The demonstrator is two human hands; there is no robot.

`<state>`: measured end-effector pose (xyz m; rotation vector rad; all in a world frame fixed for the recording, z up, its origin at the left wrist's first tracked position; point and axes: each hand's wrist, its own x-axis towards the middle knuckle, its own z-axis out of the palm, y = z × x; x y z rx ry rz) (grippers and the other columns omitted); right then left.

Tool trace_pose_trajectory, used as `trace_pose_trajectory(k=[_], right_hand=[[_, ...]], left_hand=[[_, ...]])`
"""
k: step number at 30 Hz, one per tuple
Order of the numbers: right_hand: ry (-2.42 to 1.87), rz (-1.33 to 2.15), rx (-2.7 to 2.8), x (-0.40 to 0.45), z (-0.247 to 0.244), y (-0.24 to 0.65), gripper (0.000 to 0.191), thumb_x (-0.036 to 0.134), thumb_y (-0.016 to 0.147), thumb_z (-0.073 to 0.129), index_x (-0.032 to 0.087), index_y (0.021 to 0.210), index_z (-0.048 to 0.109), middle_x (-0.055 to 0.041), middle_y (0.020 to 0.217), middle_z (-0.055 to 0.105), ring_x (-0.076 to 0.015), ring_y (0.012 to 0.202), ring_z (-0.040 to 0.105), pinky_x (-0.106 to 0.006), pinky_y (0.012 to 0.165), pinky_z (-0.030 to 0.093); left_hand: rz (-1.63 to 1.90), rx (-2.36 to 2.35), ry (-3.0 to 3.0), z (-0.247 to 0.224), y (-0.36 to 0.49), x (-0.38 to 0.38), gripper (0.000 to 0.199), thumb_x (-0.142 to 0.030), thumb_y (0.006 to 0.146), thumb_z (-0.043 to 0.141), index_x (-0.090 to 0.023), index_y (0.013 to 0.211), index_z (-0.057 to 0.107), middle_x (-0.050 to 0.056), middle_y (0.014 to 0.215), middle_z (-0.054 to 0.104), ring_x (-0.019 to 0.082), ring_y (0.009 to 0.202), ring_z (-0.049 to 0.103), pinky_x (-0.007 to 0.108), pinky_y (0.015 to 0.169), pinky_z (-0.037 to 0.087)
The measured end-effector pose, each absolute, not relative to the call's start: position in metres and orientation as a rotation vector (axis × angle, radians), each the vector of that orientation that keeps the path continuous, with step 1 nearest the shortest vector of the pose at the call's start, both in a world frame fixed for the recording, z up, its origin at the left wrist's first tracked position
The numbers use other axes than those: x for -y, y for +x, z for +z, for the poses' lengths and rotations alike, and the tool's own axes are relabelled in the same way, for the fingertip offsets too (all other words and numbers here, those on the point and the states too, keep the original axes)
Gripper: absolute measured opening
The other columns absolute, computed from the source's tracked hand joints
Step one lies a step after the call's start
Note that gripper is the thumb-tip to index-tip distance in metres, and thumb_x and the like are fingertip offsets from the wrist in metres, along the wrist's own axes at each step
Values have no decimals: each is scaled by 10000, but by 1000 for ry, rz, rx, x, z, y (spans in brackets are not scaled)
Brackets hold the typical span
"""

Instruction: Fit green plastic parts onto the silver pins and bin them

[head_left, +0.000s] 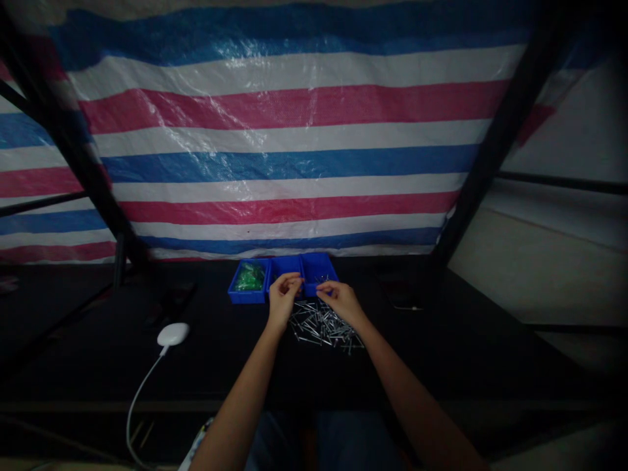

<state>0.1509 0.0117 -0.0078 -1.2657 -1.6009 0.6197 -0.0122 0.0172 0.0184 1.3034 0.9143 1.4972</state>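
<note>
My left hand (285,296) is closed in a pinch at the front of the middle blue bin (286,264); whatever sits between its fingertips is too small to make out. Facing it, my right hand (342,302) also pinches, its fingertips at the front edge of the right blue bin (318,261). A few thin metal pieces show inside that bin, near the right fingertips. Below and between both hands a loose pile of shiny metal screws or nails (321,325) is spread on the black table (235,366). The left blue bin (248,297) holds green pieces (250,277) that look like plastic.
A white rounded device (173,334) with a white cable (131,412) lies on the table at the left. Dark flat objects rest farther left and right. Behind the table hangs a striped plastic sheet (294,154) between black frame posts (483,154).
</note>
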Motion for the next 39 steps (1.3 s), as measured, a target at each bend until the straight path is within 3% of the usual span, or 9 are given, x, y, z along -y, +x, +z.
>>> trace_pose_trajectory(k=[8,19,26,39], right_hand=[[-1575,323,2008,4,-1,148,217,380,694,601,270,863,679,3,722,628,-134,654,563,-232,548,339],[-1519,422,1957,1,-5,149,178,359,675,622,277,822,679,15,732,648,-136,666,573,-228,559,357],[-1323,619,1777,-8,-9,150,161,314,685,598,207,768,686,-20,725,675,-128,569,547,-236,541,385],[-971,804,1388,-25,22,141,274,387,637,631,156,775,685,-35,668,646,-86,444,457,-217,430,366]], left_hand=[[1475,-887,1329,16,-12,-19,315,-339,663,649,-119,885,610,69,779,650,111,600,551,207,535,412],[1455,-898,1345,16,-11,-17,325,-349,644,659,-124,876,623,52,736,642,108,589,542,207,533,406],[1437,-896,1375,16,-11,-18,289,-334,664,649,-123,861,623,51,718,634,109,588,536,206,527,400],[1412,-960,1709,4,-8,-17,225,-332,723,600,-150,846,650,46,755,624,122,618,525,219,581,400]])
